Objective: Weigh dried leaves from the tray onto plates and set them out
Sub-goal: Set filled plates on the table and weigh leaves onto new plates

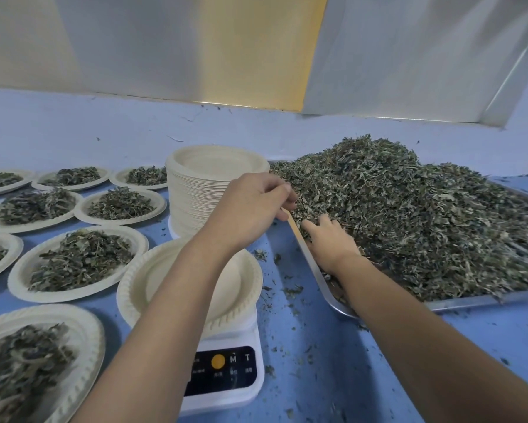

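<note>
A big heap of dried leaves (409, 215) fills a metal tray (470, 302) on the right. An empty paper plate (192, 279) sits on a white kitchen scale (226, 374) in front of me. My left hand (250, 206) reaches over the plate to the tray's left rim, fingers curled at the edge of the leaves; whether it holds any I cannot tell. My right hand (329, 242) lies in the heap near the tray's left edge, its fingertips buried in the leaves.
A tall stack of empty paper plates (201, 190) stands behind the scale. Several plates with leaf portions (79, 261) are spread over the blue table (332, 361) on the left. Leaf crumbs litter the table between scale and tray. A wall rises behind.
</note>
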Motion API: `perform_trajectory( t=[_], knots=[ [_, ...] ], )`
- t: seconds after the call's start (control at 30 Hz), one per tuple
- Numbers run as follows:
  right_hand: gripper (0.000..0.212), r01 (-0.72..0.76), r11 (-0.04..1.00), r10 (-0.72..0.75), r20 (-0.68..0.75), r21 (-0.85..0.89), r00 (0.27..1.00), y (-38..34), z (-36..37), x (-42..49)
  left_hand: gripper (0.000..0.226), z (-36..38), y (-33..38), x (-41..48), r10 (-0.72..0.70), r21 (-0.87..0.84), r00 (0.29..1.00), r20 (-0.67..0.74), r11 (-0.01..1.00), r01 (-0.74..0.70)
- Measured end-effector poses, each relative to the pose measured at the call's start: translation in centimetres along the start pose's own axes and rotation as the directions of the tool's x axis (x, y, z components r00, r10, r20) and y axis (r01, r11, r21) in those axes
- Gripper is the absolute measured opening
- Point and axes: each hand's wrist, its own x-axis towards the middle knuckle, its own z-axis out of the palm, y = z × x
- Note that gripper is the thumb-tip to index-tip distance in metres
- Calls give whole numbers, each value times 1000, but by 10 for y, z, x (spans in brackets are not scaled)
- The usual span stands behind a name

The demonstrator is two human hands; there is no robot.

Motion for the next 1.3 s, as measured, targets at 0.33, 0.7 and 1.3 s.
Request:
perform_trajectory(
  t=[0.33, 0.7, 1.3],
  knots=[
    [28, -154, 693, 336, -126, 704, 933, 14, -23, -5, 25, 2, 0, -2, -32, 20, 998, -47, 999, 33],
    [51, 120, 120, 394, -158, 985, 906, -40, -99, -34, 31, -29, -19, -15, -231, -216, 958, -173, 957, 192],
    [2, 433, 593, -327, -288, 679, 900, -164, -62, -65, 30, -92, -33, -32, -243, -212, 793, -558, 966, 147]
  ],
)
